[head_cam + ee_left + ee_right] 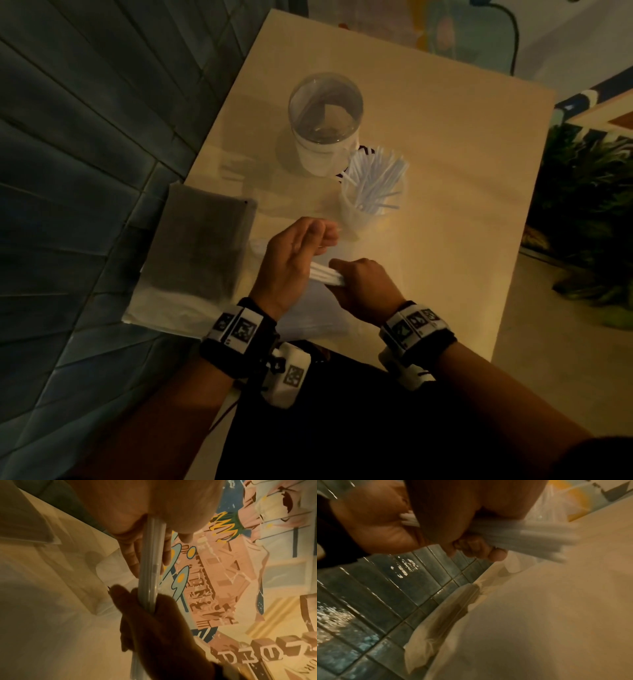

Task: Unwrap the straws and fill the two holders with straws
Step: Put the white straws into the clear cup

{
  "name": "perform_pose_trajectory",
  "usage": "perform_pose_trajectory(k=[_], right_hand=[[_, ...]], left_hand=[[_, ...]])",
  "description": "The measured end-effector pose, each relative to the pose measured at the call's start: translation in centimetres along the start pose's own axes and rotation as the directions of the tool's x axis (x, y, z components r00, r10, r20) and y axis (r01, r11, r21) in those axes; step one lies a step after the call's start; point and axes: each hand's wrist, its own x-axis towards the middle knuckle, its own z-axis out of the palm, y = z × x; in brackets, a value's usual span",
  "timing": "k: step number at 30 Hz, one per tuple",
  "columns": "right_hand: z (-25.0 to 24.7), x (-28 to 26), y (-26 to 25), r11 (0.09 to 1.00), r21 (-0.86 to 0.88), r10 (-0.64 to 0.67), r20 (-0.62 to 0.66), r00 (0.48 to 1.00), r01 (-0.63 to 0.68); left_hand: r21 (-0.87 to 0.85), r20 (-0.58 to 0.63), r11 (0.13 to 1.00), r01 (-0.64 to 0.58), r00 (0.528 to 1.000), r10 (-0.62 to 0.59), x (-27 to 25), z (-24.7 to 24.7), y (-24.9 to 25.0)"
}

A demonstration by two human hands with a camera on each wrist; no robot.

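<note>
A bundle of white straws (323, 274) runs between my hands over the near part of the table (445, 154). My right hand (342, 274) grips the bundle, fingers (479, 547) curled under it; the straws (530, 534) fan out past them. The other ends butt against the palm of my left hand (322, 236), whose fingers (135, 555) lie relaxed beside the straws (150, 561). Just beyond stands an open clear holder (363, 212) with several straws (376, 174) in it. Behind it is a second clear holder (325, 113) under a domed lid.
A clear plastic bag with dark contents (202, 250) lies at the table's left edge, partly overhanging it. Thin clear wrapping (318, 308) lies flat under my hands. A dark tiled wall (68, 171) borders the left; a plant (589, 205) stands to the right.
</note>
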Motion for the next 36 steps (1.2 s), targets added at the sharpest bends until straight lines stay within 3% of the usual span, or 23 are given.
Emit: perform_pose_trajectory(k=[5,8,10,12,15,17,19,25,30,33,36], right_hand=[[-0.4,1.8,-1.6,0.987,0.157,0.042,-0.049,0.998,-0.034],[-3.8,3.4,-1.5,0.953,0.298,0.143,-0.264,0.954,-0.060],[-6.4,4.8,-1.6,0.910,0.411,0.239,-0.402,0.884,-0.059],[-8.8,6.4,-1.4,0.839,0.541,0.357,-0.474,0.805,-0.053],[-11.2,8.4,-0.9,0.706,0.695,0.419,-0.565,0.711,0.135],[-12.0,9.3,-0.7,0.684,0.704,0.424,-0.598,0.681,0.192],[-11.9,10.1,-0.3,0.672,0.711,0.428,-0.603,0.673,0.209],[-9.7,11.1,1.7,0.715,0.696,0.445,-0.522,0.728,0.062],[-10.6,10.3,2.6,0.760,0.649,0.449,-0.528,0.721,0.002],[-11.7,8.2,3.0,0.823,0.568,0.429,-0.606,0.670,-0.013],[-12.4,4.8,3.7,0.870,0.492,0.401,-0.720,0.567,0.008]], left_hand=[[0.009,0.029,0.997,-0.080,0.996,0.080,-0.1,-0.5,-0.3],[0.055,-0.034,0.998,-0.041,0.999,0.042,0.4,-3.4,-2.1],[0.261,-0.025,0.964,0.050,0.999,-0.045,0.5,-5.4,-4.7],[0.522,0.010,0.848,0.089,0.994,-0.110,0.2,-6.6,-7.6],[0.800,0.131,0.599,-0.005,0.977,-0.167,-0.4,-6.8,-11.2],[0.911,0.182,0.409,-0.044,0.935,-0.304,-0.8,-6.3,-13.5],[0.944,0.191,0.324,-0.066,0.908,-0.372,-0.9,-5.7,-15.3],[0.952,0.158,0.305,-0.034,0.906,-0.394,-1.5,-4.9,-16.9],[0.950,0.164,0.311,-0.041,0.910,-0.380,-1.6,-5.2,-17.0],[0.945,0.173,0.323,-0.049,0.914,-0.368,-1.5,-5.4,-17.2],[0.938,0.163,0.345,-0.038,0.925,-0.343,-1.4,-5.5,-17.3]])
